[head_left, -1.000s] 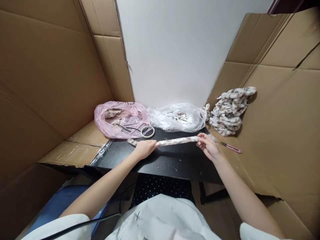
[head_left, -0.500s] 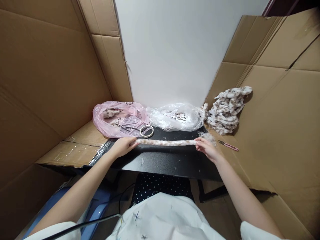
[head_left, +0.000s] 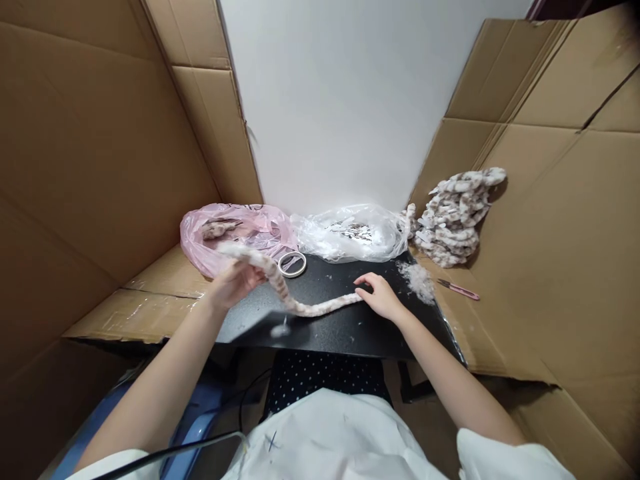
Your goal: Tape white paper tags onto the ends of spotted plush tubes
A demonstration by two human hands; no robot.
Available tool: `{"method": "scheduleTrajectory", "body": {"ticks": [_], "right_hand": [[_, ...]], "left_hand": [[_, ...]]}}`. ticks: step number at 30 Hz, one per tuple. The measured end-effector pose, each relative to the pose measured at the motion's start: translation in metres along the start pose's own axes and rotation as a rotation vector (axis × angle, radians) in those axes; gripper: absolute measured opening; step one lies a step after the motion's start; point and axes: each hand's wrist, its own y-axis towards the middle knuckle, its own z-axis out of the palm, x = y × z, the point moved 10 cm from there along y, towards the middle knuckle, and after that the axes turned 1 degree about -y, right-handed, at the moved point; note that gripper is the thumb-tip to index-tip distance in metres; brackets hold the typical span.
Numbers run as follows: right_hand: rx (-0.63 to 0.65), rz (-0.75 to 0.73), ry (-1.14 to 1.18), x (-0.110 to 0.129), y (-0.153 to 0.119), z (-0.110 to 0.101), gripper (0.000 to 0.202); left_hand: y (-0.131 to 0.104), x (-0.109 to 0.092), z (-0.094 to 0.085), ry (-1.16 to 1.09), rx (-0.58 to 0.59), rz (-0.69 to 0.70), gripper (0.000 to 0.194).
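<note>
A long fluffy white-and-brown strip (head_left: 280, 288) curves over the black table. Its raised left part lies across my left hand (head_left: 239, 283), whose fingers are curled round it near the pink bag. The strip's other end lies low at the fingertips of my right hand (head_left: 377, 295); thumb and forefinger are apart there, with the end beside the thumb. A roll of tape (head_left: 293, 265) rests on the table between the hands, towards the back.
Behind are a pink plastic bag (head_left: 193, 233) and a clear bag (head_left: 320, 239) of small white pieces. At the right are loose fluff (head_left: 419, 283), pink-handled snips (head_left: 459, 289) and a pile of fluffy strips (head_left: 457, 217). Cardboard walls stand on both sides.
The strip was held straight between both hands; now it sags in a curve. My left hand has turned and lifted its part. My right hand has moved left and its fingers have opened.
</note>
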Motion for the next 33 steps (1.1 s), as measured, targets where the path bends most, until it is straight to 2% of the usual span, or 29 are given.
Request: {"method": "scheduleTrajectory", "body": {"ticks": [3, 5, 7, 9, 11, 14, 18, 23, 28, 33], "right_hand": [[0.030, -0.104, 0.039, 0.032, 0.005, 0.030, 0.029], [0.072, -0.145, 0.247, 0.046, 0.013, 0.055, 0.047], [0.016, -0.023, 0.523, 0.037, 0.026, 0.070, 0.040], [-0.037, 0.066, 0.625, 0.024, 0.038, 0.083, 0.031], [-0.053, 0.124, 0.660, 0.010, 0.046, 0.093, 0.028], [-0.067, 0.201, 0.716, -0.009, 0.051, 0.098, 0.027], [-0.198, 0.273, 0.765, -0.036, 0.052, 0.083, 0.022], [-0.343, 0.332, 0.789, -0.061, 0.051, 0.065, 0.023], [-0.423, 0.305, 0.815, -0.060, 0.045, 0.063, 0.039], [-0.330, 0.214, 0.816, -0.039, 0.048, 0.074, 0.041]], "left_hand": [[0.001, 0.011, 0.066, -0.131, 0.152, -0.096, 0.044], [-0.006, 0.019, 0.103, -0.176, 0.218, -0.143, 0.042], [-0.015, 0.028, 0.130, -0.204, 0.244, -0.165, 0.040], [-0.020, 0.037, 0.146, -0.209, 0.250, -0.176, 0.040], [-0.020, 0.046, 0.155, -0.179, 0.250, -0.178, 0.038], [-0.013, 0.053, 0.158, -0.054, 0.262, -0.158, 0.030], [-0.003, 0.047, 0.160, 0.204, 0.331, -0.056, 0.021], [0.003, 0.044, 0.177, 0.414, 0.438, 0.039, 0.016], [0.005, 0.041, 0.192, 0.371, 0.532, 0.116, 0.016], [-0.006, 0.036, 0.194, 0.252, 0.576, 0.146, 0.029]]}}
